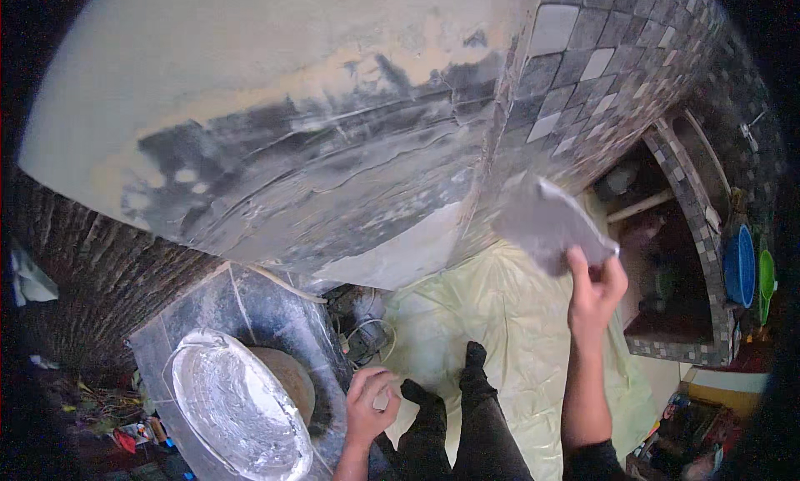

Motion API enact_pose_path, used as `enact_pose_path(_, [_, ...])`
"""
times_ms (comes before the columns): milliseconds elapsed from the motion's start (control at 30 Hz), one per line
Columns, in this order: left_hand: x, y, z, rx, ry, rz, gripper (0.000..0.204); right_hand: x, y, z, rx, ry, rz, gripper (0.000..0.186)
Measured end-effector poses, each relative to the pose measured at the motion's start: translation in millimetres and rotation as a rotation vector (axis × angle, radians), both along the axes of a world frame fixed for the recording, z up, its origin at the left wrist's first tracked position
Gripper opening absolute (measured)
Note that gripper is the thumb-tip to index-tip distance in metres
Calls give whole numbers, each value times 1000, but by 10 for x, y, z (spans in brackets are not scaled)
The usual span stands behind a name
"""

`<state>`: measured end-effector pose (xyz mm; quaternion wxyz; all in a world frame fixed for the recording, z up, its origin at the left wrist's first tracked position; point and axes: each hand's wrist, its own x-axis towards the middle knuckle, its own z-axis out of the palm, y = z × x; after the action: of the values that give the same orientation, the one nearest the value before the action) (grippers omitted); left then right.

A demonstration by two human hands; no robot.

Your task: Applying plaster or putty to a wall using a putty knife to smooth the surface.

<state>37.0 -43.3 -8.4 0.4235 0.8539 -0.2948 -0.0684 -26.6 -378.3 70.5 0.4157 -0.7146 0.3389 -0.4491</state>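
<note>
My right hand (597, 291) is raised near the wall corner, its thumb and fingers closed on the lower edge of a wide, flat grey scraper (550, 223). The scraper is smeared by motion and has a bright edge; I cannot tell whether it touches the wall. Lower down, my left hand (372, 404) hangs beside the dark tiled ledge, fingers loosely curled and apart from the thumb, with nothing visible in it. Left of it on the ledge stands a large oval basin (193, 381) coated with white paste. Ahead, the plastered wall (333, 177) carries grey, streaky, uneven patches below a pale upper area.
Grey mosaic tiles (575, 64) cover the wall at right, beside a tiled alcove (658, 273). A yellowish plastic sheet (525, 331) covers the floor around my feet. Blue (738, 264) and green basins (766, 285) hang at far right. Clutter and a cable (379, 321) lie beside the ledge (242, 302).
</note>
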Motion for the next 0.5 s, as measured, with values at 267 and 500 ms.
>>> enact_pose_path(267, [-98,-34,-68,11,-101,-74,31,-1062,491,-291,294,76,-11,14])
enact_pose_path(500, [-84,157,-17,270,-274,-117,31,-1350,386,22,181,340,211,11])
